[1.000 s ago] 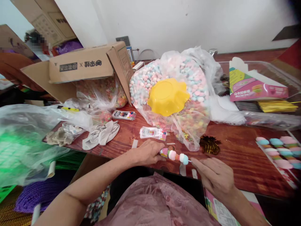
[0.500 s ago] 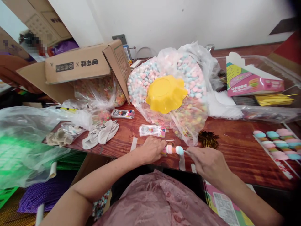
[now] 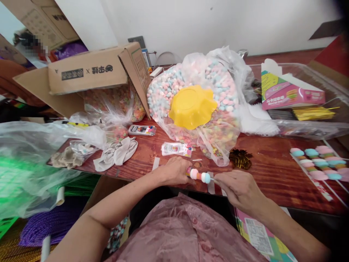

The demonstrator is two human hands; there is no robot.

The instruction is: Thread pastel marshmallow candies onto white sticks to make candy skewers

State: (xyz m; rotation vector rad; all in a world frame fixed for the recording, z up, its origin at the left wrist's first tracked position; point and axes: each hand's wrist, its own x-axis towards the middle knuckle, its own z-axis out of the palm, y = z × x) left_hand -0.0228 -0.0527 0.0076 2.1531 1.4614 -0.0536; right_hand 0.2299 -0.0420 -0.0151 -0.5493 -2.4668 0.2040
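Your left hand [image 3: 174,171] and right hand [image 3: 238,187] each pinch one end of the candy skewer [image 3: 200,175], held level just above the worktop [image 3: 272,171], near the candy bag [image 3: 196,105].

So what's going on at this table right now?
A person holds a candy skewer level between both hands at the near edge of a wooden table. The left hand grips the end loaded with pink, white and blue marshmallow pieces; the right hand pinches the stick end. Behind them a yellow bowl sits on a big clear bag of pastel sweets, and finished skewers lie in a row at the right.
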